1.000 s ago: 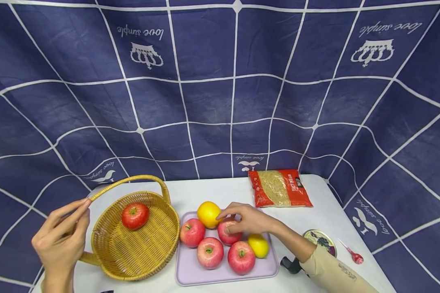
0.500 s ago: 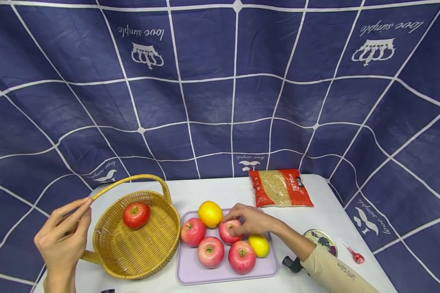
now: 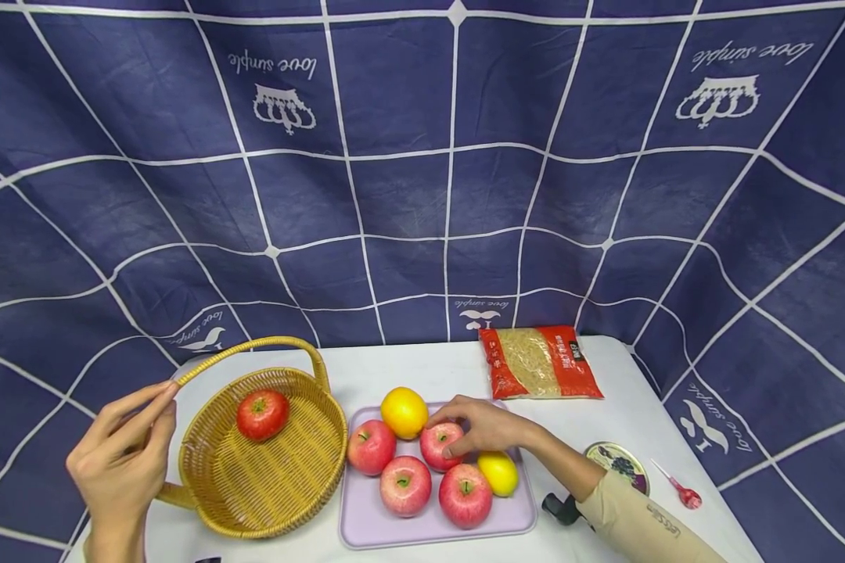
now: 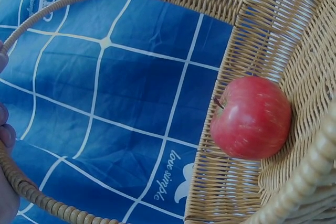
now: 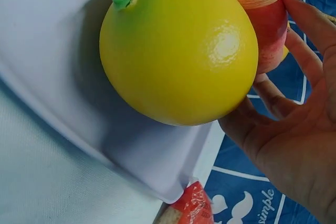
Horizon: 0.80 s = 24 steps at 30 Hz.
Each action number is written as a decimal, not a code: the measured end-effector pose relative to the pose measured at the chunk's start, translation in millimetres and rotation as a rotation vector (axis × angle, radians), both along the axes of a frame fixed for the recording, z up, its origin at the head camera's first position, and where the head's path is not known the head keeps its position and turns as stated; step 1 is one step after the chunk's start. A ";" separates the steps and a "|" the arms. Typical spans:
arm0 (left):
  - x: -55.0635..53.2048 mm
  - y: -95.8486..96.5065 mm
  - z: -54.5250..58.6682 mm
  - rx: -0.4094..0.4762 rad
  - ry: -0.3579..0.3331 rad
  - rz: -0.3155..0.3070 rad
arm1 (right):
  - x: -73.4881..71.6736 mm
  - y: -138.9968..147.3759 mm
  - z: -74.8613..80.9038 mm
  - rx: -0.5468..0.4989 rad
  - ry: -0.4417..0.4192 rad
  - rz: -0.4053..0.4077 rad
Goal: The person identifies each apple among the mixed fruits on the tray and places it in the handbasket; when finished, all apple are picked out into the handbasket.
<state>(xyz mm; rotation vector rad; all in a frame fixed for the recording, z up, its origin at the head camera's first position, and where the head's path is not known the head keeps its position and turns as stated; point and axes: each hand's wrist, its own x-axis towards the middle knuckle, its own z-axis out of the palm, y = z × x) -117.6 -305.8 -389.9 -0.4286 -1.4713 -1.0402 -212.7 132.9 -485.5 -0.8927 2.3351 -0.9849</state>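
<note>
In the head view my left hand pinches the handle of a yellow wicker basket. One red apple lies inside the basket, by its far wall. My right hand curls its fingers and thumb round a pink-red apple at the back of a lilac tray. Around it on the tray are several other apples, an orange and a lemon. The right wrist view has the lemon large in front, partly covering the gripped apple.
A red bag of pale dry food lies at the back right of the white table. Right of the tray are a round tin, a black object and a red lollipop-like item. A blue checked cloth hangs behind.
My right hand's fingers have drawn in from beside the orange and now curl round the back apple. My left hand stays on the basket handle.
</note>
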 end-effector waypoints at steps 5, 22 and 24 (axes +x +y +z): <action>-0.1 0.5 0.2 0.003 0.000 -0.008 | -1.1 0.9 -2.2 0.002 0.001 0.008; -0.5 0.4 0.3 -0.003 0.006 0.016 | -0.9 -0.3 -5.8 -0.014 -0.016 0.035; -0.5 0.3 0.4 -0.002 0.009 0.014 | -0.2 -0.8 -5.4 -0.012 -0.023 0.033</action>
